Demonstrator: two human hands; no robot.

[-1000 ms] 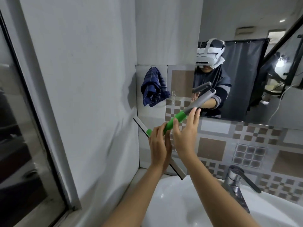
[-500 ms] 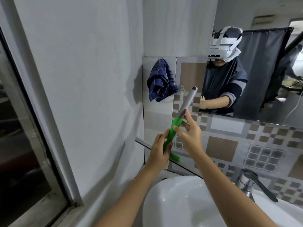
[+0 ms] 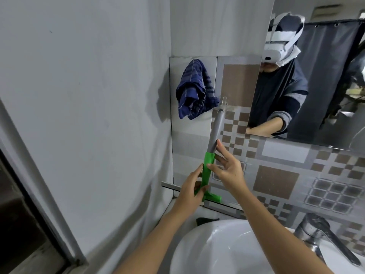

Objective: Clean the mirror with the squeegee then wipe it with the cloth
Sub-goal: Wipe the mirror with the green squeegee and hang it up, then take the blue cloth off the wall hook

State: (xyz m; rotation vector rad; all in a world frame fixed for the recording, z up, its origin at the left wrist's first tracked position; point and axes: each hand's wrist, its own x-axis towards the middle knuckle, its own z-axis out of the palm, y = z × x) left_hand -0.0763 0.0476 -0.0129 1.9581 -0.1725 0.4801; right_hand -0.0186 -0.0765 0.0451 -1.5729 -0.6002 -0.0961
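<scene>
The squeegee (image 3: pixel 215 127) has a grey handle, a green neck and a long grey blade. It stands nearly upright against the tiled wall, its top end at a clear wall hook (image 3: pixel 224 101). My left hand (image 3: pixel 192 189) grips the green neck just above the blade. The straight fingers of my right hand (image 3: pixel 227 167) touch the handle's right side, thumb on the green part. A blue striped cloth (image 3: pixel 195 91) hangs on the wall left of the hook. The mirror (image 3: pixel 325 86) is at the upper right and reflects a person.
A white sink (image 3: pixel 213 252) lies below my arms, with a chrome faucet (image 3: pixel 320 234) at its right. A grey wall fills the left, with a dark window frame (image 3: pixel 39 214) at the lower left. Patterned tiles run under the mirror.
The squeegee has swung from a slant to nearly upright, and its top end has come up to the wall hook. Both hands stayed on it, the left one lower near the blade.
</scene>
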